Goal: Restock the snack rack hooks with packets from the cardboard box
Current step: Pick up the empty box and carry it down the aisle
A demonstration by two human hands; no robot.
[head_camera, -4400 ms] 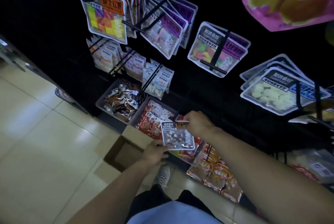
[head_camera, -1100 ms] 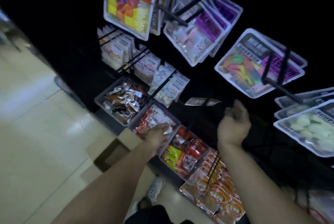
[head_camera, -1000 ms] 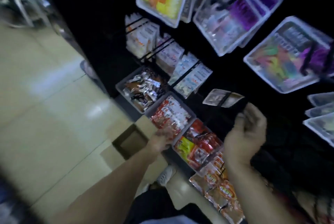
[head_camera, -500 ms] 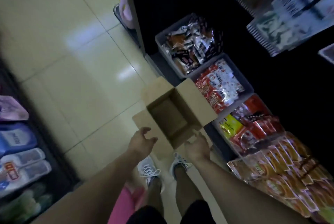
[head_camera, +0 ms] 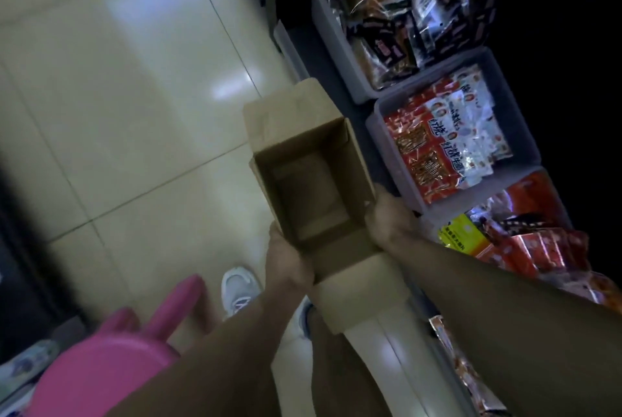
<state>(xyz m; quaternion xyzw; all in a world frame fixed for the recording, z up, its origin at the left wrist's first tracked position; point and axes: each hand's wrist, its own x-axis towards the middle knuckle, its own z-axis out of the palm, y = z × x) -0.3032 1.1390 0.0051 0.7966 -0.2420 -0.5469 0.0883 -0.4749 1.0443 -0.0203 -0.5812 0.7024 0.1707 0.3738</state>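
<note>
Head view, dim light. Floor (head_camera: pixel 128 86): glossy pale tiles, square, with thin dark grout lines and soft glare patches.

Cardboard box (head_camera: pixel 304 133): plain brown corrugated board, rectangular, flaps folded outward, held just above the floor beside the lowest shelf. Its interior shows only bare board; no packet is visible inside.

Grey bins on the bottom shelf, rigid plastic with rounded corners, set side by side. Far bin (head_camera: pixel 328 29) holds dark, crinkled foil packets in a loose heap. Middle bin (head_camera: pixel 377 133) holds red-and-white glossy packets, lying flat and overlapping. Near bin (head_camera: pixel 427 219) is mostly hidden; it holds red foil packets and one yellow packet (head_camera: pixel 462 236).

Pink stool (head_camera: pixel 101 369): smooth moulded plastic, round seat, tapered legs, standing at lower left.

Left hand (head_camera: pixel 286 258): against the near left wall of the box, fingers out of sight behind the board, so its grip cannot be told. Right hand (head_camera: pixel 390 218): against the right wall near the corner, fingers also hidden; grip cannot be told.

White shoe (head_camera: pixel 240 292): mesh upper, laced, flat on the tile just left of the left wrist.
</note>
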